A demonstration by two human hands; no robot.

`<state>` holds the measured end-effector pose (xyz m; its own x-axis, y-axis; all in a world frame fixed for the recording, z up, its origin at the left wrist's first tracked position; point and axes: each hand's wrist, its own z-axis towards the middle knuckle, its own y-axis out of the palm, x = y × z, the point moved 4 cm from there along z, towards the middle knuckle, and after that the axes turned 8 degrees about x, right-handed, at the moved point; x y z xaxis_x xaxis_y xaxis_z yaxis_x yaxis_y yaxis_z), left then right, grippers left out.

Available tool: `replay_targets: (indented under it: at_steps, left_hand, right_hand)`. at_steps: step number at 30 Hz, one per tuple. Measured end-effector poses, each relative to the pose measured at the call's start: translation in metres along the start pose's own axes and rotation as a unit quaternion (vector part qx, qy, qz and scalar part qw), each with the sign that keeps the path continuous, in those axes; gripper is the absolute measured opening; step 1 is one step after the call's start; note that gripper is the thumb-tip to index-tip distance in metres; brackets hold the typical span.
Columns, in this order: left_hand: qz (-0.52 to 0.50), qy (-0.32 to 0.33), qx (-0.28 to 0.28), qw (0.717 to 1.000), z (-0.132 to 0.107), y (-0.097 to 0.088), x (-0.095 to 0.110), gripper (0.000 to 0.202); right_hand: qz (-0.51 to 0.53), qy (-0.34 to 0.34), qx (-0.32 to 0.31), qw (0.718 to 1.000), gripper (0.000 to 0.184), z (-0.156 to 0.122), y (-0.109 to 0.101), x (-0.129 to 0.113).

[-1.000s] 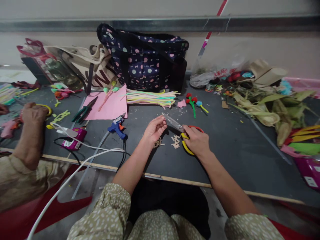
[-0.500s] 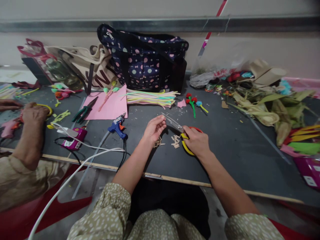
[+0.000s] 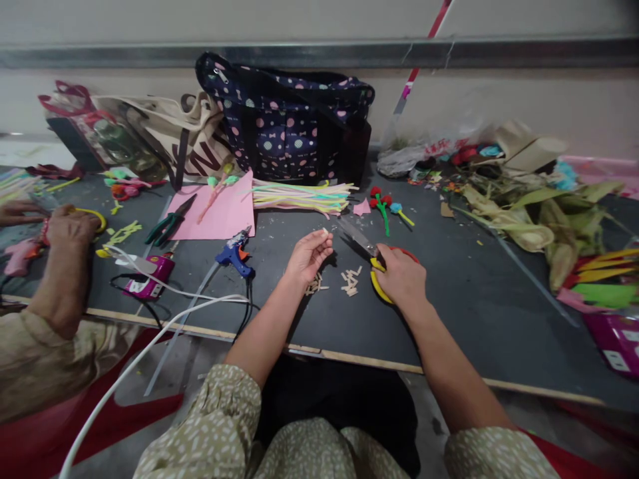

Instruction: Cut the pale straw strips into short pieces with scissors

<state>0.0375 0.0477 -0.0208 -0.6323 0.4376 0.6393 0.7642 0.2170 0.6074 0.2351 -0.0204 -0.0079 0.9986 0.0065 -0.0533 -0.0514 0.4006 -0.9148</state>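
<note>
My right hand (image 3: 403, 276) grips a pair of scissors (image 3: 383, 285) with yellow and red handles, the blades pointing up and left. My left hand (image 3: 312, 256) pinches a tiny pale piece (image 3: 325, 231) between thumb and fingertips, a short way left of the blade tips. Below the hands, on the dark tabletop, lies a loose pile of small tan cut pieces (image 3: 351, 282). A second little pile (image 3: 315, 285) is partly hidden by my left wrist.
Left of my hands lie a blue glue gun (image 3: 233, 254), green-handled pliers (image 3: 170, 221) and a white cable (image 3: 164, 326). Pipe cleaners (image 3: 304, 197) sit before a dotted bag (image 3: 294, 126). Dried husks (image 3: 524, 219) cover the right. A co-worker's hand (image 3: 72, 229) is at far left.
The scissors have moved right and down, away from my left hand, with the blades now apart from the small piece. My left hand has stayed nearly in place.
</note>
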Motion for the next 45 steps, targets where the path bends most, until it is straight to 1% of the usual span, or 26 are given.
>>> replay_targets:
  at_steps: [4,6,9,17,21,28,34,36,42,45]
  left_hand:
    - [-0.003,0.01,0.003,1.0,0.002,-0.001,0.001,0.016]
    - [-0.006,0.02,0.002,1.0,0.003,-0.002,0.001,0.017]
    - [-0.01,0.031,-0.003,0.999,0.003,-0.001,0.002,0.018]
    - [-0.012,0.025,-0.006,1.0,0.0,0.001,0.002,0.02]
    - [-0.007,0.034,-0.009,0.999,0.0,0.001,0.003,0.022]
    - [0.012,0.045,0.011,0.999,0.0,0.0,0.004,0.023]
    - [0.01,0.051,0.017,0.999,0.001,0.001,0.004,0.022]
    - [0.011,0.048,0.014,0.999,0.001,0.001,0.004,0.021]
    - [0.005,0.025,-0.016,1.0,0.001,0.001,0.002,0.018]
    - [0.003,0.011,-0.014,1.0,0.001,0.001,0.0,0.015]
  right_hand:
    - [0.075,-0.021,0.03,0.997,0.034,-0.001,0.0,-0.005]
    - [0.089,-0.041,0.035,0.995,0.032,-0.001,0.0,-0.009]
    - [0.088,-0.058,0.039,0.994,0.03,-0.002,0.001,-0.012]
    - [0.083,-0.054,0.041,0.994,0.03,-0.002,0.0,-0.01]
    - [0.076,-0.061,0.042,0.994,0.029,-0.002,-0.001,-0.011]
    - [0.068,-0.062,0.048,0.995,0.031,-0.003,0.001,-0.01]
    - [0.07,-0.066,0.06,0.994,0.031,-0.004,-0.002,-0.011]
    - [0.071,-0.067,0.059,0.993,0.031,-0.004,-0.001,-0.011]
    - [0.066,-0.072,0.058,0.993,0.031,-0.004,-0.001,-0.012]
    - [0.061,-0.079,0.053,0.994,0.032,-0.004,-0.002,-0.013]
